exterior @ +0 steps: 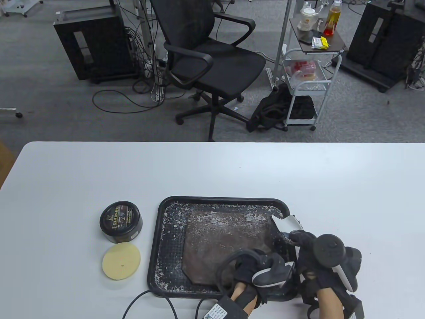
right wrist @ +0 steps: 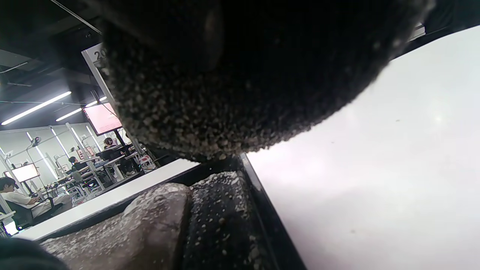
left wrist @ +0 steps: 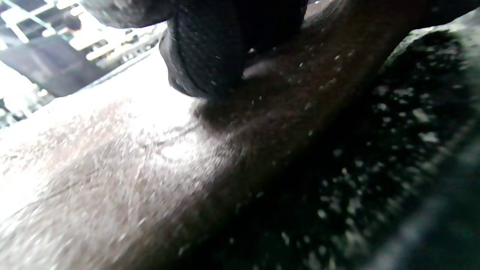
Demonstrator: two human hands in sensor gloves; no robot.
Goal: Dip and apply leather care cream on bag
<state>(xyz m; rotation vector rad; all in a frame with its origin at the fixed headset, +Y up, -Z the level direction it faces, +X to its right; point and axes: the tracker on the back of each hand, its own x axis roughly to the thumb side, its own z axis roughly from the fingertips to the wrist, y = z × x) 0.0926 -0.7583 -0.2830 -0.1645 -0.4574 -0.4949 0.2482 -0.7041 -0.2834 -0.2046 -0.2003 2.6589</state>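
**Both hands at the tray's near right corner, bag flat inside**

Table view: brown leather bag (exterior: 225,246) lying flat in black tray (exterior: 159,239) on white tabletop (exterior: 212,166), surface and tray floor speckled with white flecks. Left hand (exterior: 249,269) resting on bag's near edge, fingers bent downward; holding anything or not, cannot tell. Right hand (exterior: 305,246) at tray's right rim, pinching a white piece (exterior: 286,224) that touches bag's far right corner. Round black cream tin (exterior: 121,221), lid on, left of tray; yellow sponge pad (exterior: 121,261) just in front of tin, apart from both hands.

Left wrist view: gloved fingers (left wrist: 210,48) pressing onto the flecked brown leather (left wrist: 131,168); dark speckled tray floor at right.

Right wrist view: speckled glove (right wrist: 232,86) filling top, grip hidden; below, bag (right wrist: 142,225), tray rim (right wrist: 262,210), bare tabletop at right.
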